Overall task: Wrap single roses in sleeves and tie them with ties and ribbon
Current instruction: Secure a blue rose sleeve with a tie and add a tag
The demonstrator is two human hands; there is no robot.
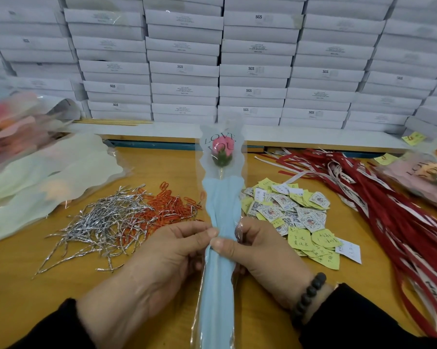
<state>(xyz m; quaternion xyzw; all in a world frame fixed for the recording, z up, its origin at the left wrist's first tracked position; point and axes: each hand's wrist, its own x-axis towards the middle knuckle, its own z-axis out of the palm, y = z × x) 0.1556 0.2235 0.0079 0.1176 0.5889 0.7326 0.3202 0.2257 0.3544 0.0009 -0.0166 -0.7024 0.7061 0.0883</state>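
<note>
A pink rose point(220, 150) stands upright in a light-blue sleeve point(221, 205) with a clear top printed "LOVE YOU". My left hand point(167, 250) and my right hand point(256, 250) both pinch the sleeve at its narrow middle, thumbs meeting on its front. Silver twist ties point(99, 222) lie in a heap to the left of the sleeve, beside orange paper clips point(167, 207). Red and white ribbons point(388, 210) spread across the table's right side.
Small yellow and white tags point(295, 212) are piled right of the sleeve. Pale sleeves point(43, 177) are stacked at left, wrapped roses point(423, 177) lie at far right, and white boxes point(237, 59) fill the back wall. I see wooden sticks point(111, 121) behind.
</note>
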